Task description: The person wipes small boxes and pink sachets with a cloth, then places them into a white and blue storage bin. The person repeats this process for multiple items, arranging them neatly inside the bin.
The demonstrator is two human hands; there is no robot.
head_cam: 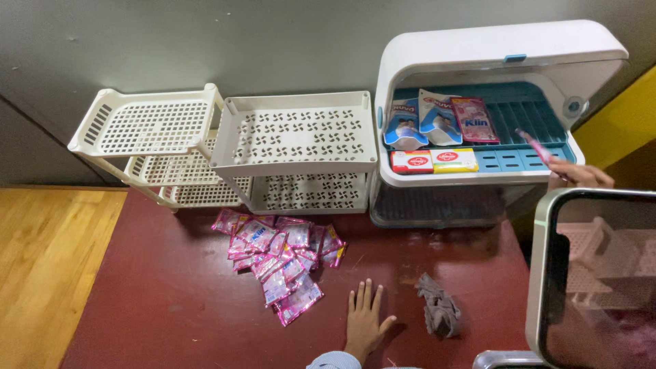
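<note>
My right hand (577, 174) pinched a pink sachet (536, 145), its length angled up-left over the blue rack (526, 113); my left hand (365, 321) lay flat, fingers spread, on the floor (157, 301).

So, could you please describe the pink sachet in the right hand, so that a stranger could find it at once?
Start at the white lidded cabinet against the wall, right of the two cream racks. At its right edge the right hand holds a pink sachet above the blue slatted tray. Unlike the pink packet lying flat in the tray, this one is lifted and seen almost edge-on, thin and slanted.
</note>
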